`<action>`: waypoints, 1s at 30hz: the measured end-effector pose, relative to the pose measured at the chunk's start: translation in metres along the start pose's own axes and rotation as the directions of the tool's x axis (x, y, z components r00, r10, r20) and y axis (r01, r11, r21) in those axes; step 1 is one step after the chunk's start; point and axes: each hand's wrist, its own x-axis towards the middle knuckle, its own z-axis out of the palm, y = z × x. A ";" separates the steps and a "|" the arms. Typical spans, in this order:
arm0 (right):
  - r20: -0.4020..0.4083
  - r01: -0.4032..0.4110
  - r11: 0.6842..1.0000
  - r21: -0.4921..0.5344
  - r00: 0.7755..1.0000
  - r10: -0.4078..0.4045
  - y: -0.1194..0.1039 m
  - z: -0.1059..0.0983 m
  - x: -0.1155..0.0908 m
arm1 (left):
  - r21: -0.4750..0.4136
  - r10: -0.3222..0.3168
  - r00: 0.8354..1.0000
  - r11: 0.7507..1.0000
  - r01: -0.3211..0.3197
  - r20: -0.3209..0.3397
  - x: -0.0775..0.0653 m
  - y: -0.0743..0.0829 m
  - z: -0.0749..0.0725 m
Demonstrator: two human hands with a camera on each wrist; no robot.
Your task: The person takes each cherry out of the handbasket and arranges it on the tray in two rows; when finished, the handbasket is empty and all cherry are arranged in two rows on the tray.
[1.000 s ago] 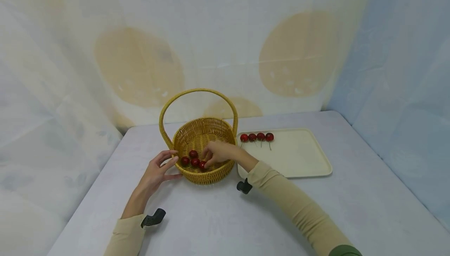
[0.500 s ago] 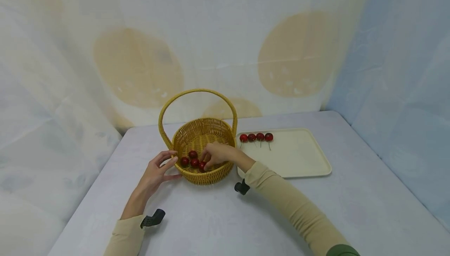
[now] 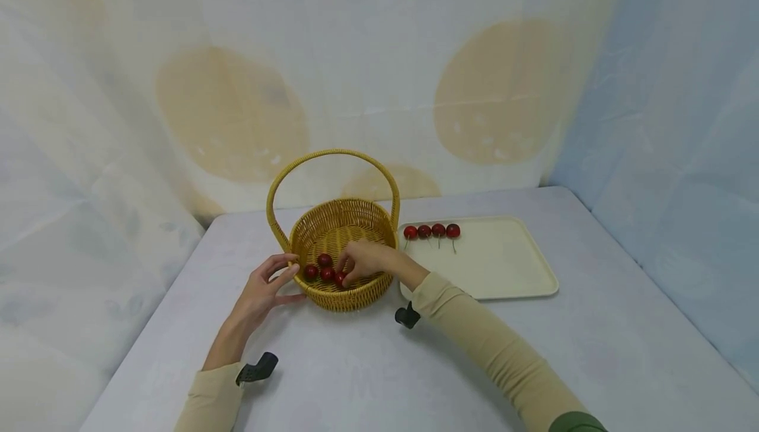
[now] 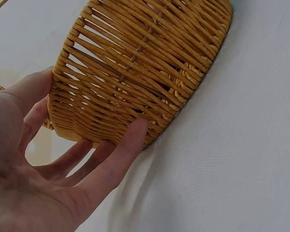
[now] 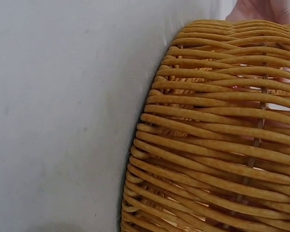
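A yellow woven basket (image 3: pixel 346 300) with a tall arched handle stands at the middle back of the table. At its left side my left hand (image 3: pixel 263 290) grips the wall, thumb up at the rim. The left wrist view shows the spread fingers curving against the basket's weave (image 4: pixel 135 72). My right hand (image 3: pixel 369 257) reaches over the front right rim, thumb and forefinger pinching a dark red cherry (image 3: pixel 340 278) at the bottom. Several other cherries (image 3: pixel 324 260) lie just left of it. In the right wrist view the basket wall (image 5: pixel 222 121) hides the right fingers.
Right of the basket lies a cream rectangular tray (image 3: pixel 504 261). A row of several stemmed cherries (image 3: pixel 424 231) sits along its back left edge. A pale curtain (image 3: pixel 379 89) hangs behind the table (image 3: pixel 356 379). The right forearm passes just in front of the tray.
Both hands stay almost in place; the right wrist has shifted very slightly left. Basket, cherries and tray keep their arrangement.
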 end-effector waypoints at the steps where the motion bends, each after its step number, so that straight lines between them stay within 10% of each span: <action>1: -0.001 0.000 1.000 -0.002 1.000 0.000 0.001 0.000 0.000 | 0.000 -0.001 1.000 1.000 0.001 0.000 0.000 0.000 0.000; 30: -0.127 0.032 0.998 0.051 0.992 -0.026 0.007 -0.041 -0.029 | 0.001 -0.004 1.000 1.000 0.004 -0.005 0.000 0.001 0.000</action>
